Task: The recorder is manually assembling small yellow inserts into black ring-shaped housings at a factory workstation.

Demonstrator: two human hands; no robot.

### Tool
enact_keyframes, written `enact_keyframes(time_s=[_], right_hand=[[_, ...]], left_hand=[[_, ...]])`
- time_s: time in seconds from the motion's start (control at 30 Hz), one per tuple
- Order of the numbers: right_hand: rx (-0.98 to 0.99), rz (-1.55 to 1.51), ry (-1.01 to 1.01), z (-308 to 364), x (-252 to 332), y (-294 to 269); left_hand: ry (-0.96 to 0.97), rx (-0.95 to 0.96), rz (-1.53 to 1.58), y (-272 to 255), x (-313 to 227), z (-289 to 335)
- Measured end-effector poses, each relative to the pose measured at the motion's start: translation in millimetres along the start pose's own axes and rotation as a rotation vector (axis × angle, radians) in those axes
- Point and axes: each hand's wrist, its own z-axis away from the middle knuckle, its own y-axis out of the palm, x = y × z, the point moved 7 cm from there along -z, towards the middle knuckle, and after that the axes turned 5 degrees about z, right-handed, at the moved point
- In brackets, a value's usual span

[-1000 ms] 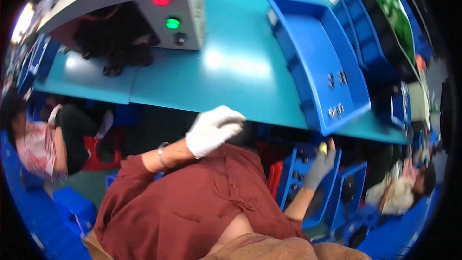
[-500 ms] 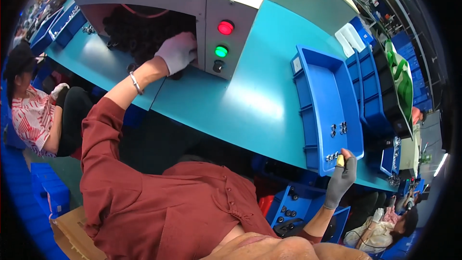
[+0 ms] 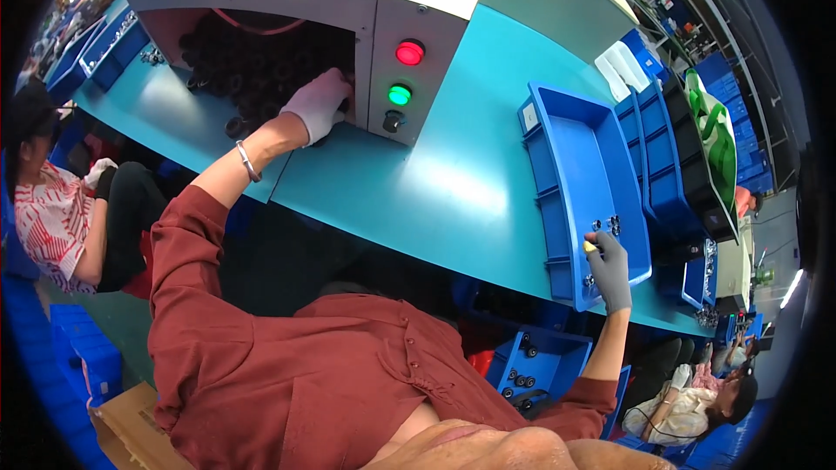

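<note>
My left hand (image 3: 318,104), in a white glove, reaches into the opening of a light-grey machine housing (image 3: 405,0). Beside it inside lies a dark heap of black rings (image 3: 248,78). Its fingertips are hidden against the heap and the side panel. My right hand (image 3: 611,270), in a grey glove with bare fingertips, hangs over the near end of a long blue tray (image 3: 579,157). Its fingers are bent together, with a yellow covering or piece at the thumb tip; what they pinch is too small to make out. Small shiny metal bearings (image 3: 614,224) lie in the tray beside these fingers.
The housing's front carries a red light (image 3: 409,52), a green light (image 3: 400,94) and a black knob (image 3: 394,121). Stacked blue bins (image 3: 657,157) stand right of the tray. Below the table edge, a blue bin (image 3: 557,350) holds black wheel-like parts. Co-workers sit at both sides.
My right hand has moved farther into the tray, away from its near edge and slightly left. My left hand stays at the opening, shifted slightly, and its fingers remain hidden.
</note>
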Motion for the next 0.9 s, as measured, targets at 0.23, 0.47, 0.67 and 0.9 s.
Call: enact_keyframes(time_s=[0.23,0.47,0.67,0.9], right_hand=[[0.285,0.406,-0.048,-17,-22,30],[0.424,0.219,0.001,-9,-27,42],[0.495,-0.112,-0.001,-1,18,44],[0.641,-0.05,0.024,4,22,36]], left_hand=[[-0.01,-0.43,0.375,-40,4,30],[-0.216,-0.073,2.218,41,-61,103],[-0.295,0.13,2.604,91,-133,112],[-0.31,0.232,2.489,98,-170,107]])
